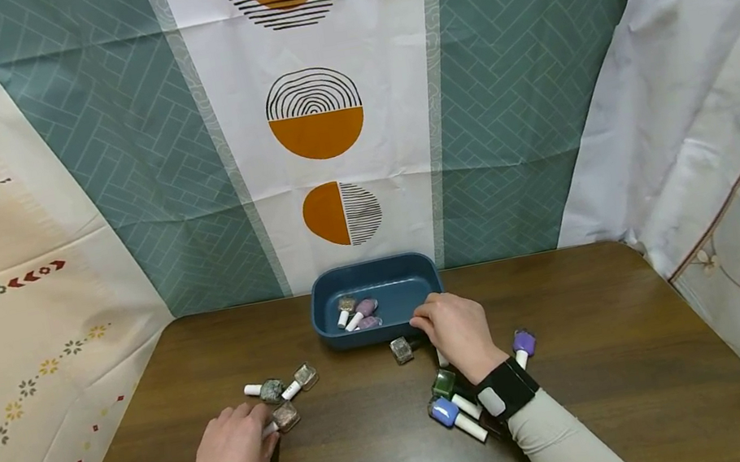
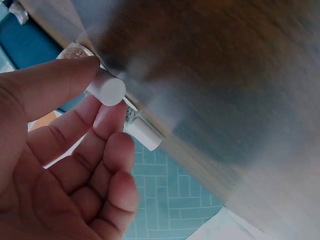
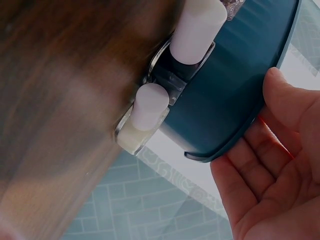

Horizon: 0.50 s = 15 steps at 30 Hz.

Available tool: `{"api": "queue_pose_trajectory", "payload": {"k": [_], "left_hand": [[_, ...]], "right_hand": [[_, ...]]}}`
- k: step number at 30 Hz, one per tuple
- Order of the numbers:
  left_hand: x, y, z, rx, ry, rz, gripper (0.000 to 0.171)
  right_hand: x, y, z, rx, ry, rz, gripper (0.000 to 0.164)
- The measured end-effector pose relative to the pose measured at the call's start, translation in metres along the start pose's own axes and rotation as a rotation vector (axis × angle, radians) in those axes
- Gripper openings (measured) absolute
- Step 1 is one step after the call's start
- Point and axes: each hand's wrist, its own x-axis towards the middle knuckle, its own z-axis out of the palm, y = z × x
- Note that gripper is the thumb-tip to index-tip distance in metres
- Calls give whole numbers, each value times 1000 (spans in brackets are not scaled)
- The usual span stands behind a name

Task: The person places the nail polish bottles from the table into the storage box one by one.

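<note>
white-capped bottle (image 1: 287,416) in left hand (image 1: 233,459)

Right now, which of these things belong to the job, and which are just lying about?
Probably part of the job:
- glittery bottle, pinched in the left hand
- blue tray, right hand at its rim
- bottles inside the tray
- other bottles on the table

Probably just surroundings:
- hanging cloths
- black wrist strap
</note>
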Motion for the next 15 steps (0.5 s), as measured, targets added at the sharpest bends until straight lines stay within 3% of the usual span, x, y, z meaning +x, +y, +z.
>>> {"api": "queue_pose_trajectory", "payload": {"k": [15], "left_hand": [[-7,0,3,17,75,41,34]], "right_hand": [[1,0,0,2,-10,3,8]]}}
